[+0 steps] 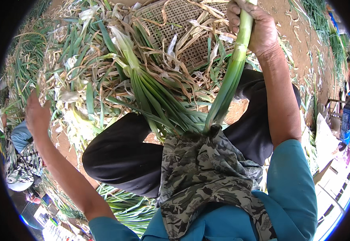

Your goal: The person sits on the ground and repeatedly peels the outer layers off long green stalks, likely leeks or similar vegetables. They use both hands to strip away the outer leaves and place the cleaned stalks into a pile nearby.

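My right hand point(260, 28) grips the pale lower stem of a large green onion point(238, 60) at the upper right. Its green leaves slant down toward the lap of my camouflage apron point(205, 168). More green onions point(150, 93) lie between my knees, pale ends pointing away and leaves fanned toward me. Out at the left, my left hand point(38, 116) is blurred, its thumb apart from the fingers, over leaf scraps. I see nothing held in it.
Dry husks and leaf trimmings point(78, 69) heap ahead of me around a woven bamboo tray point(193, 57). Another person in camouflage point(24, 162) is at the far left. Green onion leaves point(129, 208) lie behind my left knee. A blue plastic crate point(348, 117) stands far right.
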A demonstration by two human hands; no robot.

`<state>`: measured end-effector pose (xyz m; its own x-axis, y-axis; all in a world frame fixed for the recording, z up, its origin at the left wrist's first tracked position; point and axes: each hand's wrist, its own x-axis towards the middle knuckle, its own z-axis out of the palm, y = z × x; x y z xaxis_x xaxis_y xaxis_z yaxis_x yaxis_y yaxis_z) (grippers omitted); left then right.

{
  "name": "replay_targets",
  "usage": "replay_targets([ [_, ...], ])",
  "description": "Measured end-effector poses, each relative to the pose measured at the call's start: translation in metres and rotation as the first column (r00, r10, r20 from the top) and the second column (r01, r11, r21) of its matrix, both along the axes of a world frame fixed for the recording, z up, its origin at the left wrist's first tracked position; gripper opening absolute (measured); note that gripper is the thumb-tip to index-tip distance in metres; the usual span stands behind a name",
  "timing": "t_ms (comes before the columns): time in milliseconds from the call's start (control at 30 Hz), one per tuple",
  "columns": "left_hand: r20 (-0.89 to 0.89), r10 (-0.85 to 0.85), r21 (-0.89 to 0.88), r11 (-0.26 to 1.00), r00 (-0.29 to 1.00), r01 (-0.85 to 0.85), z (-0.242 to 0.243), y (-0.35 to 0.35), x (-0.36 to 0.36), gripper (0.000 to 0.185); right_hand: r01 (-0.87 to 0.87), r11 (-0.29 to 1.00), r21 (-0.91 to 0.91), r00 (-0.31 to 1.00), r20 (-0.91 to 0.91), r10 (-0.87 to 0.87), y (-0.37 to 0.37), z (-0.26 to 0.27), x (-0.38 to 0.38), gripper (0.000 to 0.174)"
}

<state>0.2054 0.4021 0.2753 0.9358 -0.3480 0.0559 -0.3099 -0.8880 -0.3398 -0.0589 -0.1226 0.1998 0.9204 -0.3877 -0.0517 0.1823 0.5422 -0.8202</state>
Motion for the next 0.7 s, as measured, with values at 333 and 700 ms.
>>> replay_targets([
  [333, -0.483, -0.699, -0.865, 0.476, 0.527, -0.16, -0.166, -0.194, -0.215, 0.051, 0.298, 0.938, -0.178, 0.928, -0.176, -0.328, 0.001, -0.017, 0.013, 0.025],
  [700, -0.551, -0.6, -0.763, 0.643, 0.581, -0.06, -0.177, -0.239, -0.27, 0.025, 0.321, 0.904, -0.281, 0.878, -0.269, -0.396, 0.015, -0.013, 0.004, 0.032],
])
